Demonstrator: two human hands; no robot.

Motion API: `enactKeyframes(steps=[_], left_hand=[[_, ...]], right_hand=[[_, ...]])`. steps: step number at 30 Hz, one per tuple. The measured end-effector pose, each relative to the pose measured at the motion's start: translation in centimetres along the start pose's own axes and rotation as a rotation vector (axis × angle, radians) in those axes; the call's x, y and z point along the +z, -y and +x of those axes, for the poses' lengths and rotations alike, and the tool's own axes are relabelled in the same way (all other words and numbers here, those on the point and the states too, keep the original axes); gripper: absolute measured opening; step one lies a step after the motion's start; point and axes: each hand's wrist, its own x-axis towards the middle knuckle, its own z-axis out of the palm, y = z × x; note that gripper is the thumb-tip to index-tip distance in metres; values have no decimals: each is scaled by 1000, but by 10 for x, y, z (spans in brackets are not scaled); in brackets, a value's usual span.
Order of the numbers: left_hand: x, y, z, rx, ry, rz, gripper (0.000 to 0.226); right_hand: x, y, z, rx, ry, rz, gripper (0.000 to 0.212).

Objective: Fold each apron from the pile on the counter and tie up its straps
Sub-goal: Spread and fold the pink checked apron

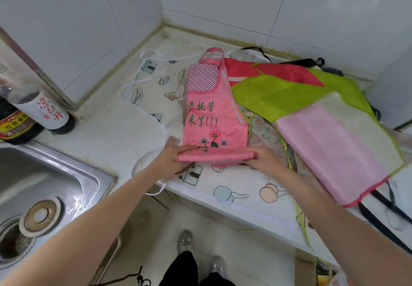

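A pink striped apron (214, 111) with green lettering, a checked bib and flower patches lies folded narrow on the counter (116, 134), neck loop pointing to the wall. Its near end is rolled up into a short fold. My left hand (172, 159) grips the left end of that roll and my right hand (264, 158) grips the right end. Beneath it lies a clear apron with cartoon prints (236, 189), its white straps (142, 85) trailing left. A pile of aprons lies to the right: red (278, 71), lime green (289, 93), and pink-and-white (330, 147).
A steel sink (44, 187) with a drain plug sits at the left. Two dark bottles (33, 114) stand behind it by the wall. Black straps (383, 214) hang over the counter's front edge at the right. Tiled walls close the corner behind.
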Motion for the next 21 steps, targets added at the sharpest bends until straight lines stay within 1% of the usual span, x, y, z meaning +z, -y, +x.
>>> enactKeyframes(steps=[1,2,4,5,6,8,10,12,13,16,17,20,21], left_hand=[[-4,-2,2,-69,-19,-115,39],[-7,-5,3,-120,-49,-215,34],[-10,-8,3,-175,-136,-372,31],[-9,-10,2,-202,-177,-413,29],[-7,-12,0,-230,-203,-411,28],[0,-13,-4,-241,-204,-289,22],[6,-12,-9,-227,-188,-149,16],[9,-10,-13,-230,-206,-127,17],[10,-10,-13,-242,-219,-132,20],[14,-12,-12,-298,-237,-91,35],[14,-12,-11,-322,-225,-50,39],[6,-12,-4,-357,-165,76,51],[-2,-14,-1,-353,-163,52,54]], right_hand=[[-4,2,1,48,-37,148,17],[-7,5,3,82,-50,246,8],[-6,11,5,123,-60,299,10],[-3,14,5,124,-81,265,13],[0,16,4,121,-116,194,18],[10,17,0,125,-142,53,23],[18,16,-7,144,-99,77,21],[23,17,-11,130,-86,97,16],[24,16,-11,128,-106,40,15],[28,12,-7,205,-128,-218,37],[29,12,-6,237,-117,-290,39],[25,22,-4,263,-97,-540,34],[20,27,-4,246,-106,-621,35]])
